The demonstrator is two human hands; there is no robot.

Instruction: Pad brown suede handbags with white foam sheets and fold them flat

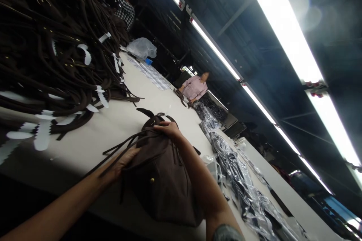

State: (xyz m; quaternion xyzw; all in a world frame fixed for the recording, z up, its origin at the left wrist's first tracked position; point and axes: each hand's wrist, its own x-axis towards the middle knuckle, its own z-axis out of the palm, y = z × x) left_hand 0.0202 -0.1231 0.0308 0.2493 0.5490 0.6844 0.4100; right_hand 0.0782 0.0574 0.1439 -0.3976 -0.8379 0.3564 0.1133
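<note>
A dark brown bag [169, 184] with a small brass stud leans at the table's near edge, its thin straps trailing left. My left hand [128, 160] is closed on the side of the bag near its upper edge, fingertips partly hidden behind the cloth. Across the top of the bag lies my right hand [169, 130], its fingers bent over the material beside the buckled strap end. My right forearm passes along the bag's right side.
A large heap of brown bags [56, 45] with white toothed tags fills the left of the pale table [158, 99]. Plastic-wrapped items [234, 162] line the right side. A clear plastic bag [143, 48] lies farther back. A co-worker [195, 87] stands at the far end.
</note>
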